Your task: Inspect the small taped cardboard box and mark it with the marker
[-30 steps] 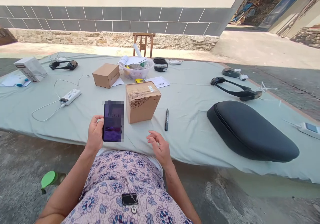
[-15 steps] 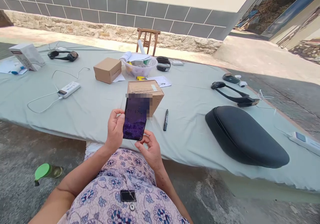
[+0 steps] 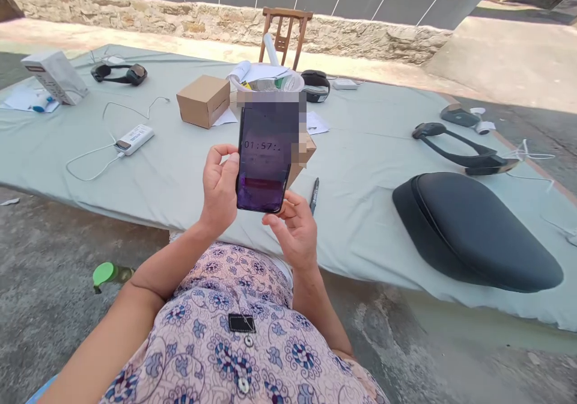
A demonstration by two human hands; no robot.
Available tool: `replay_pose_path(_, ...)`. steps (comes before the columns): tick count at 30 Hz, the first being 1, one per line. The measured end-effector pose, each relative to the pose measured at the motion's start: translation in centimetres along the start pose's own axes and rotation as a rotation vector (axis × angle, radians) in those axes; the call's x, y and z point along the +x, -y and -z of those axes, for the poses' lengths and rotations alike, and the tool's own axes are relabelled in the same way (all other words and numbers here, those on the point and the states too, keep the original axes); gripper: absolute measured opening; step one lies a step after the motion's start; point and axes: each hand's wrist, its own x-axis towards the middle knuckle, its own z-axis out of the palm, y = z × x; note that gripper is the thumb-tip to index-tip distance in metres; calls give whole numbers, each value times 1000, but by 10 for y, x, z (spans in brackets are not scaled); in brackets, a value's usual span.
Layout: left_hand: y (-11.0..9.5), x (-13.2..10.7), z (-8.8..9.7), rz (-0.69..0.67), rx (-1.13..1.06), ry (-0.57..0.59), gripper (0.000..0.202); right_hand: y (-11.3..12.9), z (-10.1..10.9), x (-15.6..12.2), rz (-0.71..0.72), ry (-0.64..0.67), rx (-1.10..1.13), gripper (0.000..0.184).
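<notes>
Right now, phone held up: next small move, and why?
Perhaps bring the right hand snugly onto the lower right corner of the phone, for steadiness: the left hand grips just one side, and the right sits by that corner, contact unclear.

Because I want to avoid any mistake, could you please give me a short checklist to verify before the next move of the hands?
1. Left hand holds the phone: ok.
2. Right hand grips the phone firmly: cannot tell; it is at the lower corner.
3. Screen turned toward the wearer: ok.
4. All digits readable: not ok; the last ones are unclear.
5. Nearer box fully visible: not ok; mostly behind the phone.
6. Marker lying on the cloth: ok.
</notes>
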Motion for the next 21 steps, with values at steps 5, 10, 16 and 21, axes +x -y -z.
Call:
replay_pose_path(5, 3, -1, 0, 11, -4, -20, 20, -3, -5, -1, -41, -7, 8, 48)
replay_pose_path(10, 13, -8, 10, 50, 33, -27, 23, -11, -6, -7, -94, 13, 50, 40)
replay_pose_path(16, 26, -19, 21, 104, 60, -54, 26, -25, -7, -21, -171, 53, 55, 40)
replay_pose_path(21, 27, -22, 26, 107, 73, -68, 28, -28, -13, -23, -219, 54, 53, 37)
